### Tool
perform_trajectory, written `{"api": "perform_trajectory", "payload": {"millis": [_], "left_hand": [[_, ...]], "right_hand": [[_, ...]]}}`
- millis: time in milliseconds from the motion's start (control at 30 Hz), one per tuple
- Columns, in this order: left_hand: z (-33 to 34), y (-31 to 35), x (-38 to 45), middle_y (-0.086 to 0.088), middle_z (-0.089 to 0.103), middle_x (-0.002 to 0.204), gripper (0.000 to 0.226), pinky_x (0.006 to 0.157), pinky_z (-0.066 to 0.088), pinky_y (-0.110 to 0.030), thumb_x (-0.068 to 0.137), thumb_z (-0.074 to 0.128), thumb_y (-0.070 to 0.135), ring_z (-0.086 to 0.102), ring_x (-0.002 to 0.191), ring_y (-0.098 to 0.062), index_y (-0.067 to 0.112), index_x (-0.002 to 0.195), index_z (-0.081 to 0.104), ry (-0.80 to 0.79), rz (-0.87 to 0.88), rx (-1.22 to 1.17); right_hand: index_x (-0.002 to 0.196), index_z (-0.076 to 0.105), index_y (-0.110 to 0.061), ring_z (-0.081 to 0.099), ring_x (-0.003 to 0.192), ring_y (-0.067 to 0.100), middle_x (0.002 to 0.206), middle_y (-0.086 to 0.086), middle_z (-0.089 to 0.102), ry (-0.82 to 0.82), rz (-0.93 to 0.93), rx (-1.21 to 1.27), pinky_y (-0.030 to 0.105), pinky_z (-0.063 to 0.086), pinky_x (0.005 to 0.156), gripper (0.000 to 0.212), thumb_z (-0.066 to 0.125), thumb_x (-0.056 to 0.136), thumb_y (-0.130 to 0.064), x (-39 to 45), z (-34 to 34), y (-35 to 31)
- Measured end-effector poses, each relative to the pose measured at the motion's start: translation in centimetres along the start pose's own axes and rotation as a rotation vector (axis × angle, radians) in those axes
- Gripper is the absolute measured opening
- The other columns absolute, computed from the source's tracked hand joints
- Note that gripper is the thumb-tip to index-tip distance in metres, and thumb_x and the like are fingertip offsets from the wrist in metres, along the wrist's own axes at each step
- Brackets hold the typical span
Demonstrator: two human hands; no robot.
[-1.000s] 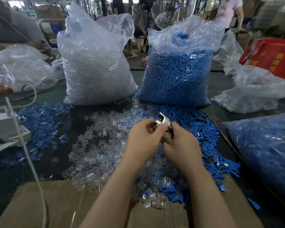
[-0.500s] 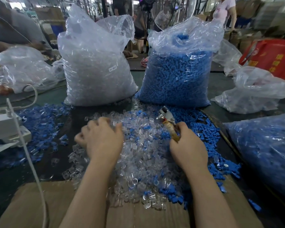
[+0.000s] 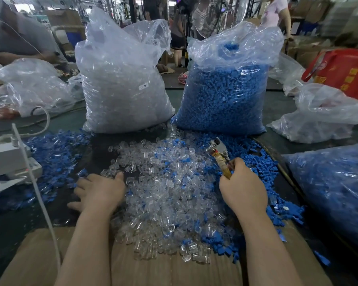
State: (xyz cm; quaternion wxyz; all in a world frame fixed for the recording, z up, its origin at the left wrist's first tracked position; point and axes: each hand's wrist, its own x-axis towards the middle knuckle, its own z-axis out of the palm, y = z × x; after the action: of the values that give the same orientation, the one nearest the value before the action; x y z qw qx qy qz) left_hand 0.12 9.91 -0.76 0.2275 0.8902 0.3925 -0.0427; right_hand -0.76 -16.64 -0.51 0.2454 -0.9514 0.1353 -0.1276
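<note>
Right grip: our right hand [image 3: 243,188] is clenched round the taped handles of the pliers [image 3: 218,153]. It sits at the right edge of the pile of clear caps [image 3: 163,182], and the metal head of the tool points up and away over the pile's far right corner.
Left grip: our left hand [image 3: 97,190] holds nothing. It lies palm down with fingers spread at the left edge of the pile, fingertips among the loose blue caps [image 3: 56,153] beyond it.
Step in hand: we judge that we are fetching the next piece for the pliers, with the left hand feeling over the loose stock.
Next move: we would need to pinch a single cap out of the jumble, not a clump, and carry it across the pile to the pliers' head. The clear ones are hard to single out by eye.
Behind the pile: the clear sack [image 3: 122,85] stands at its far left and the blue sack [image 3: 223,93] at its far right.
Under the pile: cardboard [image 3: 174,271] shows below its near edge.
</note>
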Motion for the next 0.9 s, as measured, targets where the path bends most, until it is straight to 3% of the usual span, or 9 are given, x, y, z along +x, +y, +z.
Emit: {"api": "perform_trajectory", "payload": {"millis": [367,533,667,733,800,900], "left_hand": [[1.7,1.2,-1.0,-0.028,0.026,0.150,0.088,0.115,0.026,-0.049,0.096,0.037,0.062,0.027,0.139,-0.041,-0.008,0.146,0.022,0.012,0.304,-0.006],[2.8,2.0,-1.9,-0.020,0.022,0.157,0.087,0.116,0.025,-0.048,0.093,0.035,0.066,0.027,0.143,-0.036,0.005,0.153,0.020,-0.075,0.543,-0.084],[2.5,1.9,-1.8,-0.005,0.020,0.160,0.077,0.116,0.030,-0.051,0.092,0.043,0.064,0.032,0.142,-0.027,0.022,0.154,0.025,-0.131,0.685,-0.247],[2.3,1.8,-1.5,-0.005,0.022,0.160,0.071,0.117,0.022,-0.056,0.092,0.044,0.063,0.028,0.144,-0.028,0.028,0.151,0.030,-0.004,0.674,-0.226],[2.0,1.6,-1.1,-0.010,0.014,0.163,0.076,0.116,0.008,-0.060,0.091,0.037,0.069,0.011,0.149,-0.034,0.028,0.153,0.025,0.099,0.513,-0.121],[1.8,1.3,-1.0,-0.014,-0.001,0.164,0.089,0.115,0.002,-0.062,0.085,0.028,0.079,0.000,0.150,-0.039,0.027,0.156,0.016,-0.083,0.357,-0.066]], "right_hand": [[0.105,0.046,-0.016,0.044,0.059,0.015,0.077,-0.001,0.050,-0.060,0.121,-0.031,0.028,0.025,0.047,0.022,0.059,0.090,-0.027,0.0,0.0,0.2],[0.121,0.046,-0.005,0.052,0.080,0.030,0.117,0.015,0.053,-0.113,0.216,-0.119,0.034,0.037,0.063,0.042,0.059,0.092,-0.032,0.1,-0.1,0.3],[0.119,0.050,-0.010,0.044,0.071,0.025,0.116,0.013,0.051,-0.172,0.191,-0.256,0.034,0.036,0.062,0.035,0.057,0.092,-0.031,0.0,0.0,0.4],[0.113,0.051,-0.013,0.045,0.072,0.025,0.108,0.010,0.054,-0.182,0.147,-0.274,0.033,0.035,0.061,0.028,0.057,0.090,-0.029,0.0,0.0,0.3],[0.109,0.051,-0.014,0.047,0.073,0.025,0.102,0.009,0.056,-0.181,0.124,-0.263,0.033,0.035,0.061,0.024,0.058,0.089,-0.026,0.0,0.0,0.2],[0.102,0.049,-0.015,0.046,0.069,0.023,0.090,0.005,0.053,-0.158,0.118,-0.226,0.032,0.034,0.058,0.019,0.058,0.088,-0.023,0.0,0.0,0.3]]}}
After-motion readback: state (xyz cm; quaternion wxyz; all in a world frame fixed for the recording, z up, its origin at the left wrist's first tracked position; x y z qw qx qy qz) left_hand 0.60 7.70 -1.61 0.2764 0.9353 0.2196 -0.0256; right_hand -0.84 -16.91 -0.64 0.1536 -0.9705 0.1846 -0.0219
